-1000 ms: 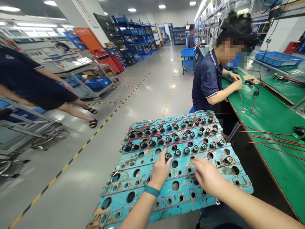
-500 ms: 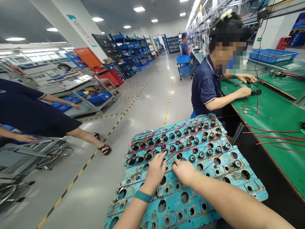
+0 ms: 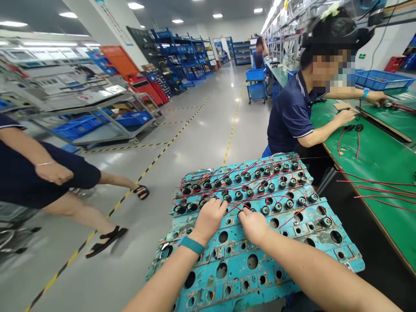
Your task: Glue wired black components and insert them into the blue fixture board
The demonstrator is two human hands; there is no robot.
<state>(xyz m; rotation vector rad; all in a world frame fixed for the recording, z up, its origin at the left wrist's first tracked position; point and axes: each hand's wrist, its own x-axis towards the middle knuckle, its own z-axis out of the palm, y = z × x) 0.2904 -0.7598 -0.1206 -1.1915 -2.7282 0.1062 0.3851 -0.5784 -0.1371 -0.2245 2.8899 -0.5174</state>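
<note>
In the head view a worn turquoise board [image 3: 234, 299] full of round and square holes lies before me. Rows of small black round parts [image 3: 265, 210] with thin red wires [image 3: 287, 219] sit in its upper holes. My right hand [image 3: 255, 226] is closed, its fingertips pinched on one black round part at the lower edge of the filled rows; most of that part is hidden. Just left of it, my left hand [image 3: 209, 219], with a teal band at the wrist, has its fingers curled down among the wires. What they hold, if anything, is hidden.
At right a co-worker [image 3: 289, 108] works at a green-topped bench [image 3: 383, 160] with red wires [image 3: 386, 189] over its edge. Another person [image 3: 48, 173] walks along the left aisle. Blue shelving [image 3: 178, 56] and a cart with blue bins [image 3: 256, 78] stand farther off.
My left hand has turned slightly, its fingers curling more; the right stays by the same spot. The walking person's legs have come further into view, and the co-worker's arm reaches across the bench.
</note>
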